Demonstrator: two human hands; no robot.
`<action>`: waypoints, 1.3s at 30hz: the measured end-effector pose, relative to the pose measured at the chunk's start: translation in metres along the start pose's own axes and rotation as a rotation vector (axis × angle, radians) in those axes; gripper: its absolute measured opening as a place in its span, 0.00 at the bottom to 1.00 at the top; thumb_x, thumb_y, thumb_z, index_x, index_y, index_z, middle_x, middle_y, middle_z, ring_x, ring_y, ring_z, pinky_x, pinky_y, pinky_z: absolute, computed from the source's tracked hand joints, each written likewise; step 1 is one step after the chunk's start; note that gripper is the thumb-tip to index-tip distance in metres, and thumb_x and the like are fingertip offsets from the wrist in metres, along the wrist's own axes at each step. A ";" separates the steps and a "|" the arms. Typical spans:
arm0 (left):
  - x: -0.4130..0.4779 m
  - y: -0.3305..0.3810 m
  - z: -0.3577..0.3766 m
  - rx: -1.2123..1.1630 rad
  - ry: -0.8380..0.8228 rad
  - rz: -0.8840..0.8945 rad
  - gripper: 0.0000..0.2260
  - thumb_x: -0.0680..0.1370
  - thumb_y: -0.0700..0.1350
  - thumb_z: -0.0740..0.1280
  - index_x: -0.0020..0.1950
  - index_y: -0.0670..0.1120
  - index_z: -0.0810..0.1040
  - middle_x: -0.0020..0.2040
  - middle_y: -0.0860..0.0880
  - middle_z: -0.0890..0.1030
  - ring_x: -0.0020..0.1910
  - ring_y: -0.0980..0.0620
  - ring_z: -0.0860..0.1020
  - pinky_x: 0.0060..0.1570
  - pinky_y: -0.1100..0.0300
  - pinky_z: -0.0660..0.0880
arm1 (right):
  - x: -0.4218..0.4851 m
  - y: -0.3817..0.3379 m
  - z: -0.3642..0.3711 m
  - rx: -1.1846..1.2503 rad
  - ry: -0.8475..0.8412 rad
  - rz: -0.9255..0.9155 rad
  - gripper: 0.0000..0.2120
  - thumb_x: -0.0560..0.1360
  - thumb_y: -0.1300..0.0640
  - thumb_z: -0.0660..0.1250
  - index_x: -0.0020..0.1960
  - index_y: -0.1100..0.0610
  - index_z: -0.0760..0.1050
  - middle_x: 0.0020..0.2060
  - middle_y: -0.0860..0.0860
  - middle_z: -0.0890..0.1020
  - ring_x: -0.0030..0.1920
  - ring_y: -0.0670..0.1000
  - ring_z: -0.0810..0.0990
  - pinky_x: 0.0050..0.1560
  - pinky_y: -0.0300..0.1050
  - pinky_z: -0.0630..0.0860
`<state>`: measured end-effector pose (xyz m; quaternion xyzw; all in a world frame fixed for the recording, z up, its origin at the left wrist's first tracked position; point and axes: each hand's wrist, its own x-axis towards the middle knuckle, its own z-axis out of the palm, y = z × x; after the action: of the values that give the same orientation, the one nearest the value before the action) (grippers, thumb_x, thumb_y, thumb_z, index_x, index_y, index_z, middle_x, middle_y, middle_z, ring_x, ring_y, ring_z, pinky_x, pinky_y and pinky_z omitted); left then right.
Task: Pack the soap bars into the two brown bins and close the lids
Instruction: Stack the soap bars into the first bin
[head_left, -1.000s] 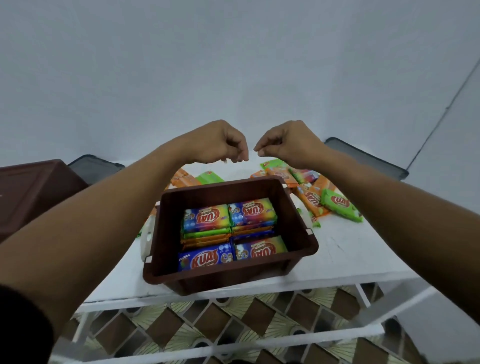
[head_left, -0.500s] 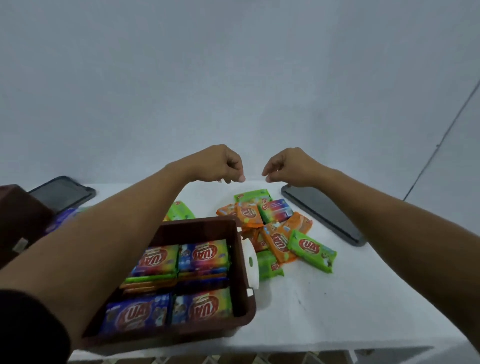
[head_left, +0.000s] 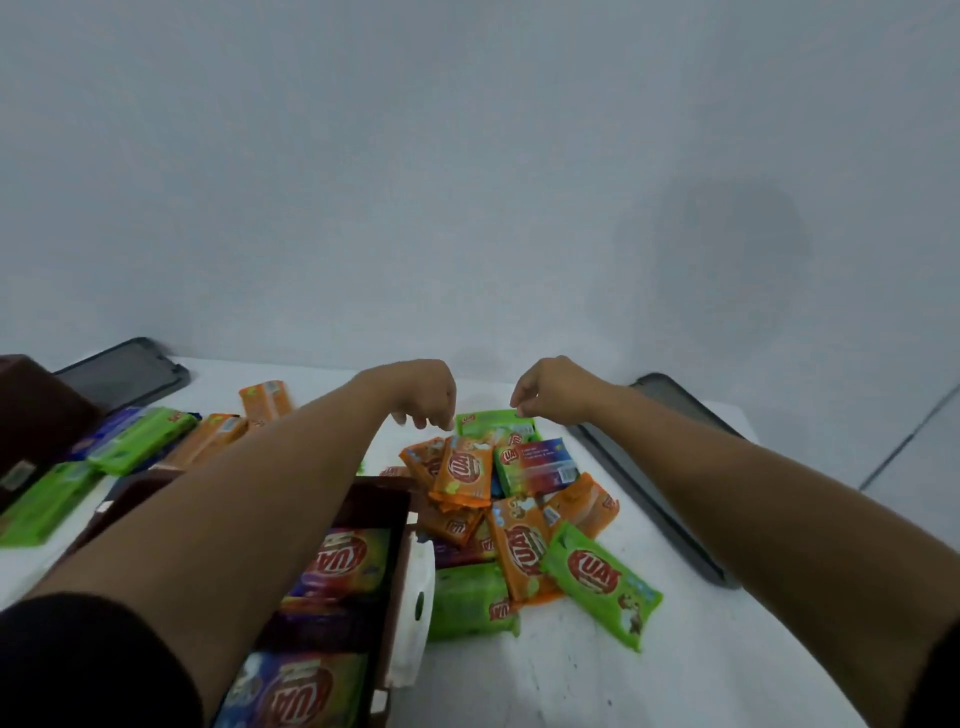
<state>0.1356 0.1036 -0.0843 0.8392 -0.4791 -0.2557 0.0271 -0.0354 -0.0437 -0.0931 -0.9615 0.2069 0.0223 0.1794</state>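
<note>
Now: your left hand (head_left: 427, 399) and right hand (head_left: 554, 394) hover curled, empty, above glossy orange-and-green wrapped soap bars (head_left: 465, 475); left forearm (head_left: 260, 519) screens the rectangular brown plastic bin (head_left: 396, 545).

Near bin (head_left: 397, 540): front left on table (head_left: 582, 670), under left forearm.
Packed bars (head_left: 343, 558): inside near bin, in stacks.
Far bin (head_left: 36, 415): far left edge, behind near bin.
Left lid (head_left: 122, 371): flat at back, just right of far bin.
Left bars (head_left: 135, 441): between far bin and near bin.
Loose pile (head_left: 519, 499): centre, just right of near bin, bars overlapping.
Right lid (head_left: 660, 467): flat, right of loose pile.
Left hand (head_left: 423, 395), right hand (head_left: 553, 395): above back of loose pile, apart.
</note>
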 end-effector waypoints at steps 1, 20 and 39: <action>0.004 -0.001 0.003 -0.003 -0.011 -0.023 0.07 0.77 0.44 0.74 0.52 0.42 0.84 0.51 0.45 0.85 0.49 0.49 0.85 0.45 0.51 0.84 | 0.006 0.001 0.005 -0.008 -0.020 -0.003 0.11 0.77 0.55 0.72 0.58 0.55 0.84 0.55 0.52 0.85 0.56 0.51 0.81 0.52 0.40 0.72; 0.001 -0.019 -0.008 -0.479 -0.390 -0.296 0.03 0.77 0.39 0.71 0.49 0.41 0.82 0.46 0.42 0.82 0.44 0.44 0.80 0.41 0.51 0.80 | 0.068 0.015 0.031 -0.103 -0.237 0.053 0.20 0.75 0.51 0.73 0.55 0.69 0.80 0.55 0.63 0.83 0.45 0.54 0.76 0.44 0.46 0.71; -0.099 -0.075 -0.047 -0.830 -0.106 -0.129 0.14 0.77 0.39 0.72 0.60 0.35 0.79 0.50 0.39 0.83 0.41 0.45 0.83 0.37 0.52 0.82 | -0.006 -0.068 -0.031 0.949 -0.468 0.140 0.23 0.84 0.45 0.56 0.66 0.62 0.76 0.57 0.62 0.83 0.49 0.57 0.83 0.48 0.49 0.81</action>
<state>0.1754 0.2153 -0.0254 0.7711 -0.2829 -0.4710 0.3219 -0.0139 0.0052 -0.0403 -0.7278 0.2124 0.1522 0.6340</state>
